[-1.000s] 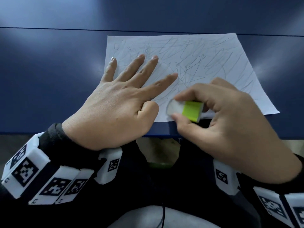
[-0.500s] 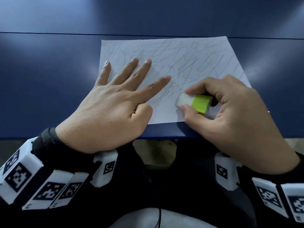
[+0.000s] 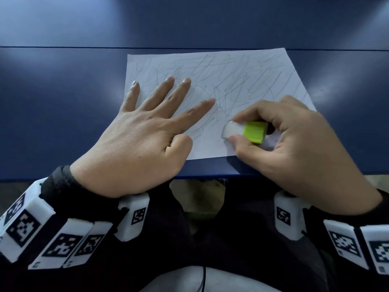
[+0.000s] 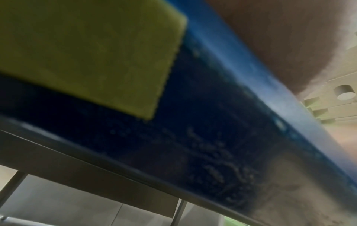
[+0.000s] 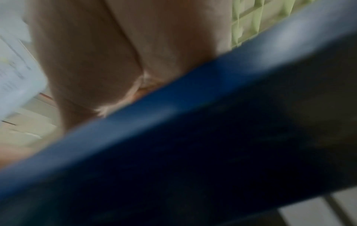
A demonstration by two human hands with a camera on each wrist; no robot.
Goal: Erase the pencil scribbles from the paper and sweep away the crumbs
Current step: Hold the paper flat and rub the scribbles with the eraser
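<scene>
Left hand point(image 3: 134, 144) lay flat, fingers spread, on scribbled paper point(image 3: 231, 81); right hand point(image 3: 294, 148) pinched white, green-sleeved eraser point(image 3: 245, 130) against sheet on blue tabletop point(image 3: 63, 102).

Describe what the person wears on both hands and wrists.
Both hands are bare: left hand, right hand. Black sleeves reach the wrists. Each wrist carries a band of white blocks printed with black square-patterned markers.
</scene>
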